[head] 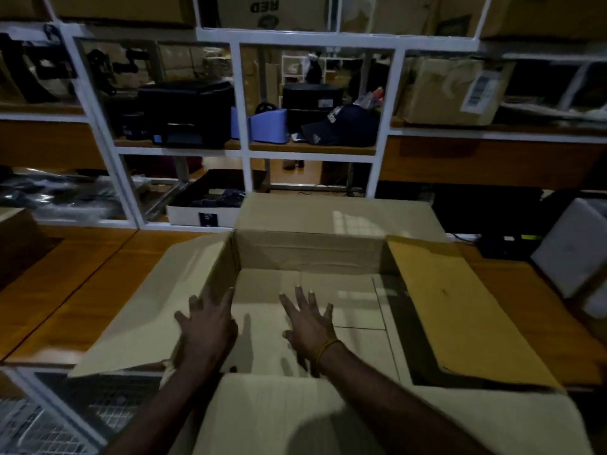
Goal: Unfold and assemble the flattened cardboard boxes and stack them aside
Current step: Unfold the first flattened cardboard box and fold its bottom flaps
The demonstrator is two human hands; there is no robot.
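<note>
an opened cardboard box (308, 254) sits on a wooden desk (65, 290) before white shelving (243, 126). left hand (205, 326) and right hand (308, 320) reach inside it, each grip released, fingers spread.

cardboard box (308, 254) open, four flaps spread, on wooden table (65, 284) | left hand (205, 326) flat at left wall | right hand (308, 323) splayed inside | white shelving (241, 93) behind

A black printer (187, 114) and navy cap (341, 126) sit on white shelving (242, 103).
</note>
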